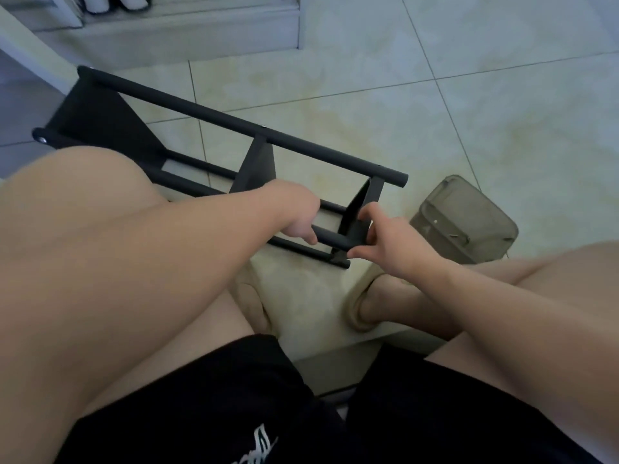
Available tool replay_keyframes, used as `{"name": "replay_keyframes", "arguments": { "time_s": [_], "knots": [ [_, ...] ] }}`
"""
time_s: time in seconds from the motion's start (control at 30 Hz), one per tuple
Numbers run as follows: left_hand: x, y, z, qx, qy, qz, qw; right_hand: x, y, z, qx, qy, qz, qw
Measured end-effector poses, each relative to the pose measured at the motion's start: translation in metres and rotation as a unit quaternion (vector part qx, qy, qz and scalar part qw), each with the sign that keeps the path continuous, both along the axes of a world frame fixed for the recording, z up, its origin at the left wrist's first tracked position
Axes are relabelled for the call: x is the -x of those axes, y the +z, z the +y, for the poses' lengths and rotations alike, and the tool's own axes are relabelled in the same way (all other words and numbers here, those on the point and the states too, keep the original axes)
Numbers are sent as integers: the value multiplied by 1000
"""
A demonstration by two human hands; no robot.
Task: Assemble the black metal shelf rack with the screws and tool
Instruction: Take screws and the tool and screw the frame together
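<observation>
The black metal tube shelf rack (234, 126) lies on the tiled floor (435, 95) before my feet. My left hand (298, 220) curls its grip round a lower tube (330, 236); my right hand (385, 239) pinches the end bracket (356, 226). I should steady the tube and square its end to the bracket.

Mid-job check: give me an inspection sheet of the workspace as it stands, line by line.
Surface: pale tiled floor, with the rack lying on it.
Job's things: black rack laid down, partly assembled; clear tub to its right holds small metal bits, likely screws; no tool seen.
Clutter: nothing seen.
Grippers: left hand grips a near tube; right hand pinches the end panel where that tube meets it.
Cables: nothing seen.
Surroundings: white furniture base beyond the rack; the person's knees and beige slippers nearest the camera.
</observation>
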State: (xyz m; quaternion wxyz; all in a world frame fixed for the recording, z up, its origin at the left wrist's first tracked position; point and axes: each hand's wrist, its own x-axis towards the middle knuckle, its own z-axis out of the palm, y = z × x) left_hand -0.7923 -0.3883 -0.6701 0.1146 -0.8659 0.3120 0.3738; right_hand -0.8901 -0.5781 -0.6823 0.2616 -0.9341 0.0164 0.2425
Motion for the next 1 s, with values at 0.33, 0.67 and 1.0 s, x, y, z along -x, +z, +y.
{"name": "replay_keyframes", "arguments": {
  "time_s": [0.33,0.67,1.0],
  "knots": [
    [32,8,5,-47,19,88,995,48,1,28,56,24,7,998],
    [51,17,3,-53,37,78,995,55,-1,20,244,50,-55,967],
    [51,9,19,-15,141,121,983,47,-10,16,219,109,2,970]
  ]
}}
